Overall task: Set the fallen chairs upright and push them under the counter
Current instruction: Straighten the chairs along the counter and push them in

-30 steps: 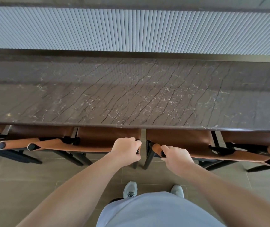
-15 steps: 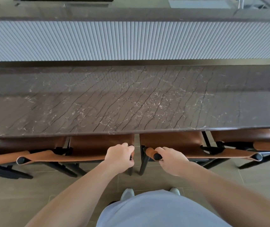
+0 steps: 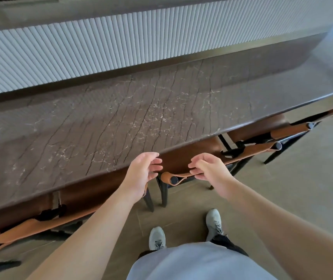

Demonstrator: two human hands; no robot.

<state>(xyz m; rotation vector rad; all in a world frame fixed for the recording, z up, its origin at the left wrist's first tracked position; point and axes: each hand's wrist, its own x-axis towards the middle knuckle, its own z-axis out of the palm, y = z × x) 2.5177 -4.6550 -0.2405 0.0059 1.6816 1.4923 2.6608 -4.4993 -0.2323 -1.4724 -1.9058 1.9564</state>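
floor (image 3: 303, 188): tan tiles | chairs (image 3: 181, 164) upright on it, under counter (image 3: 100, 122)

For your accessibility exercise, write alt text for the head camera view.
Two open hands, left hand and right hand, hover at tan leather chairs tucked upright under a dark marble counter. Grey shoes stand on the tiled floor below.

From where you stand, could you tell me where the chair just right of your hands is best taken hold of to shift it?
Take the chair by its tan leather-wrapped back rail, coming from above on the floor side. The seat is tucked under the counter, so only that rail stands out toward you. Its round, dark-capped end suits a wrapped grip, probably one hand near each end.
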